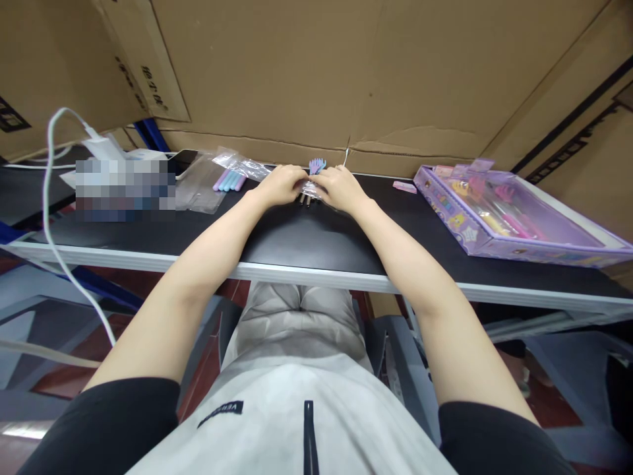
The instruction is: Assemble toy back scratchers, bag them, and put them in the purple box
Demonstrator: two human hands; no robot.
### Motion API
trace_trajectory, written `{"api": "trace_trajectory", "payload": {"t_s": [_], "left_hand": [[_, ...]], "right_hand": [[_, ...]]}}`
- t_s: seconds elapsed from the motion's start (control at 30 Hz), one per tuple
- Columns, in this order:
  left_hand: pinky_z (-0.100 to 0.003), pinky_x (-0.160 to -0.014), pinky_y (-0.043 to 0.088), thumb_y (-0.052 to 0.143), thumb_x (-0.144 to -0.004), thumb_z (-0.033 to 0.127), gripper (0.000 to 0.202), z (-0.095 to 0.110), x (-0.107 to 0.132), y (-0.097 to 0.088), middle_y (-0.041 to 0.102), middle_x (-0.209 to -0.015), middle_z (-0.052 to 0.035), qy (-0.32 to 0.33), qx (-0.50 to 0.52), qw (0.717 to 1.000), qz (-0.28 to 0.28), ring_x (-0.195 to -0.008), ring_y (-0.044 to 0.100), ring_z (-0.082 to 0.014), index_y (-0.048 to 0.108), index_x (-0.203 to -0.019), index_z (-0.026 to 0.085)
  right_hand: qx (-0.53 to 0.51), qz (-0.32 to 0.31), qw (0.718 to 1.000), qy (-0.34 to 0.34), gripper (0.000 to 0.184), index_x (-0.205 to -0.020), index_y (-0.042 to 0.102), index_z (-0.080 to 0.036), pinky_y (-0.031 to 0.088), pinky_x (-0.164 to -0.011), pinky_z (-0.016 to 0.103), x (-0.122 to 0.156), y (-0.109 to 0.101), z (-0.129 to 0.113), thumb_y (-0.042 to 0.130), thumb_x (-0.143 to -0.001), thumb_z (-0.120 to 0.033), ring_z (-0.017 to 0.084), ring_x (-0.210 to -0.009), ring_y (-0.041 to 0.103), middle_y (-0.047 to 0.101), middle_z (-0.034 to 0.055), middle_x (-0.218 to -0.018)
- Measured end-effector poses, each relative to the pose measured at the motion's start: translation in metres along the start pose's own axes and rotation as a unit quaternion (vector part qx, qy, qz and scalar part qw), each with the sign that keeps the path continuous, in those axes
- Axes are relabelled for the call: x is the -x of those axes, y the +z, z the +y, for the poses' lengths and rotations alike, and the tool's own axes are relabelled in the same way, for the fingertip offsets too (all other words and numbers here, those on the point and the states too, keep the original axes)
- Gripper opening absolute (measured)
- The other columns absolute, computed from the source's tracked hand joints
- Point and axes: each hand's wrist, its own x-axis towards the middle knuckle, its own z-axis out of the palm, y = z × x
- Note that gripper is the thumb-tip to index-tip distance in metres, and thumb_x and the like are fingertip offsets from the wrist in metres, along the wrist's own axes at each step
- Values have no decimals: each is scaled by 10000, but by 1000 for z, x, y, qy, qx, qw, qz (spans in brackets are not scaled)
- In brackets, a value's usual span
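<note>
Holds a clear-wrapped pen-like bundle (310,190) between close-set left hand (285,183) and right hand (339,187), equally near both, above the tabletop (311,237), well left of the purple box (445,210), with long axis fore-and-aft.

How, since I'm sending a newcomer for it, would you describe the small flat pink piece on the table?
Find the black tabletop, then the shallow purple printed box at its right. Just left of the box, toward the right hand, lies the small flat pink piece; unlike the pink items inside the box, it rests directly on the tabletop.
</note>
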Motion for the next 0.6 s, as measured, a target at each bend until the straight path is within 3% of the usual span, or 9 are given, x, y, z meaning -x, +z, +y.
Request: {"api": "trace_trajectory", "payload": {"t_s": [0.17, 0.6], "left_hand": [[-386, -909, 542, 571, -823, 240, 358, 7, 2, -6, 795, -1087, -139, 2, 4, 1000, -20, -1030, 730, -305, 779, -1102, 156], [-419, -943, 527, 574, -863, 237, 302, 17, 2, -17, 795, -1124, -182, -89, -77, 991, -61, -1128, 735, -371, 782, -1068, 159]], "right_hand": [[15, -8, 999, 28, 449, -1215, 791, -120, 350, -915, 413, -1, -7, -5, 393, -1109, -300, 305, -1050, 658, 777, 192, -1097], [-12, -52, 996, 72, 418, -1287, 792, -153, 400, -983, 438, 1, -23, -11, 450, -1091, -291, 330, -1155, 684, 783, 190, -1200]]}}
